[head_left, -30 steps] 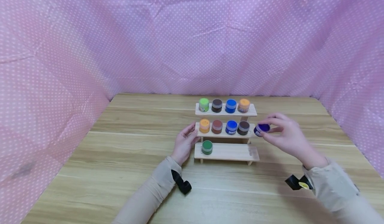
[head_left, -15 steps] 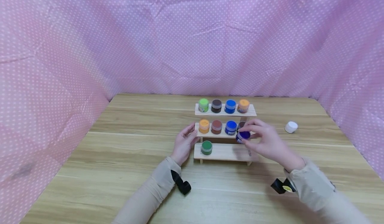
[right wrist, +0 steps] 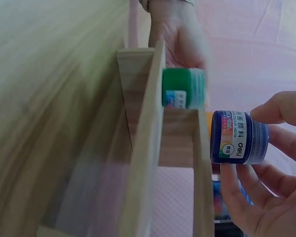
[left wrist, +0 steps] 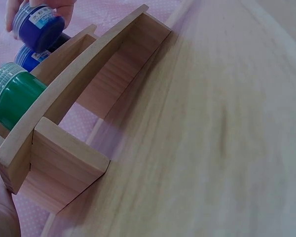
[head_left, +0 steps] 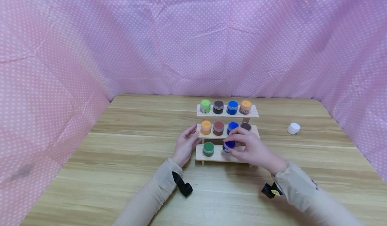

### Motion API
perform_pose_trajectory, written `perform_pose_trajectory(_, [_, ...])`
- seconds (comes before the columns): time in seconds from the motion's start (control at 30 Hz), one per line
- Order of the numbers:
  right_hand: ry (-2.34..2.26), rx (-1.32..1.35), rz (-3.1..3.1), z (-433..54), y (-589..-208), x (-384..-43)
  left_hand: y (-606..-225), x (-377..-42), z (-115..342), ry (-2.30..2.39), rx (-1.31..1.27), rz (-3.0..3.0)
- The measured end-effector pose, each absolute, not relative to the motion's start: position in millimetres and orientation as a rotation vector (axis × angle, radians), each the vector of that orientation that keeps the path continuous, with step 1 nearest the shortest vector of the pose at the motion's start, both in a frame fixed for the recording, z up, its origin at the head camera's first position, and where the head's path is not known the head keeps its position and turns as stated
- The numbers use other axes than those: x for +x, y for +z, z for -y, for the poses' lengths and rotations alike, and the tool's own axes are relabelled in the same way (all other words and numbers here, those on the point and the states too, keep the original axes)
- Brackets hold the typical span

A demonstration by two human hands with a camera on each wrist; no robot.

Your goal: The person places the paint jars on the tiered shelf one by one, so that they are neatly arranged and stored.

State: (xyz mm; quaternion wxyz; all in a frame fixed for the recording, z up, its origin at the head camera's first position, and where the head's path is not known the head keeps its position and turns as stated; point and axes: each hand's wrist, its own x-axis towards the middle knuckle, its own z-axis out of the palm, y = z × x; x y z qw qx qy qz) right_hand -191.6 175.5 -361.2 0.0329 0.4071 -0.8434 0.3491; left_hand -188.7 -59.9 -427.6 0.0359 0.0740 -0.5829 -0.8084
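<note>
A dark blue paint jar [head_left: 228,146] with a clear lid is in my right hand [head_left: 252,148], pinched between thumb and fingers. It hangs just above the lowest shelf of a three-tier wooden stand [head_left: 239,157], right of a green paint jar [head_left: 208,149]. In the right wrist view, the label of the dark blue jar [right wrist: 234,137] shows and a gap separates it from the shelf. My left hand [head_left: 185,145] grips the stand's left end at the middle shelf. The left wrist view has the green jar [left wrist: 19,96] standing on the front shelf.
On the middle shelf stand orange [head_left: 206,127], red-brown [head_left: 218,128], blue [head_left: 232,127] and dark brown [head_left: 246,126] jars, the last two partly covered. Several more jars, including a light green one [head_left: 205,106], line the top shelf. A white jar [head_left: 293,128] lies on the table at right.
My right hand has carried the dark blue jar leftward and down, from beside the middle shelf to over the lowest one. The white jar behind it came into view. My left hand stays put.
</note>
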Motion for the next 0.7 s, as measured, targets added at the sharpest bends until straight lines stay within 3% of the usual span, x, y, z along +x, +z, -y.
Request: perform_pose_trajectory(0.7, [0.874, 1.276, 2.612, -147, -364, -195, -421, -200, 67, -2.511, 0.247, 1.792])
